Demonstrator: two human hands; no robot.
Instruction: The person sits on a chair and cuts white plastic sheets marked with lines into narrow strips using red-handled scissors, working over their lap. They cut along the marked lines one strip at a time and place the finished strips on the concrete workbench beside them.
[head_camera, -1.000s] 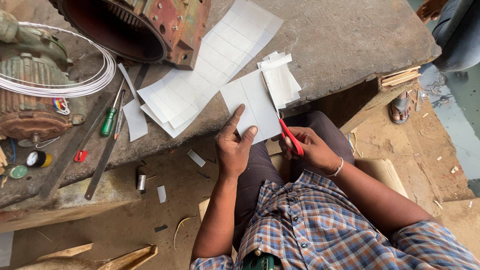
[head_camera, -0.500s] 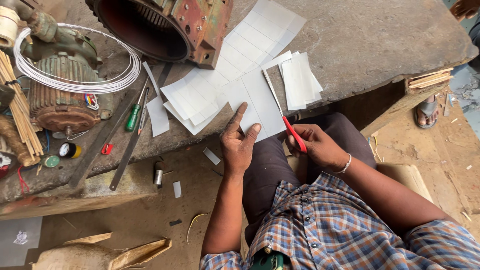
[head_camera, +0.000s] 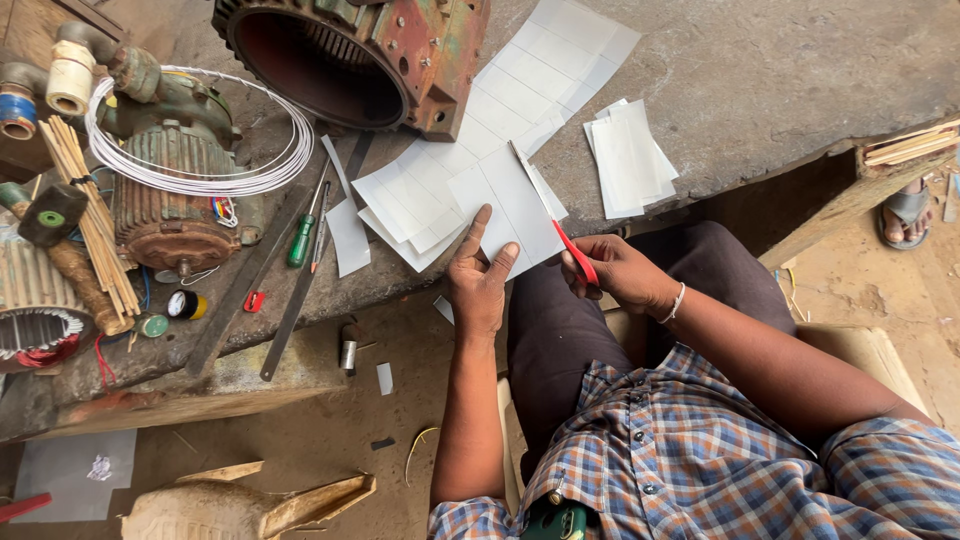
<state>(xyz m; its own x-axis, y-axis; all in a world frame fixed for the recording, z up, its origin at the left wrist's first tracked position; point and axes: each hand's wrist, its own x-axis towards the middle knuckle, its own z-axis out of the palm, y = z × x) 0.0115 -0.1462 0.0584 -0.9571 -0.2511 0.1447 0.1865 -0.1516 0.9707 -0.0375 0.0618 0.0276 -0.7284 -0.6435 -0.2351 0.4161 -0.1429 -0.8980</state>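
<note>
We were mid-cut, by our reading; our left hand (head_camera: 478, 285) held the white paper sheet (head_camera: 510, 205) at its near edge, which jutted past the lip of the stone bench (head_camera: 780, 80), index and middle fingers spread flat on top of it, thumb hidden beneath, so a pinch on the sheet was our best guess; our right hand (head_camera: 622, 272) was closed round the red handles of the scissors (head_camera: 560, 235), whose thin blades ran up along the sheet's right side, apparently partway through a cut; how far the blades stood apart we could not tell, they showed as one thin line. The next move, as we judged it, called for keeping the sheet taut and following its faint crease lines. A stack of cut paper strips (head_camera: 625, 160) lay just to the right; more creased sheets (head_camera: 520, 90) lay beyond, running under the rusty motor housing (head_camera: 350, 55); a green screwdriver (head_camera: 302, 235) lay well to the left.
</note>
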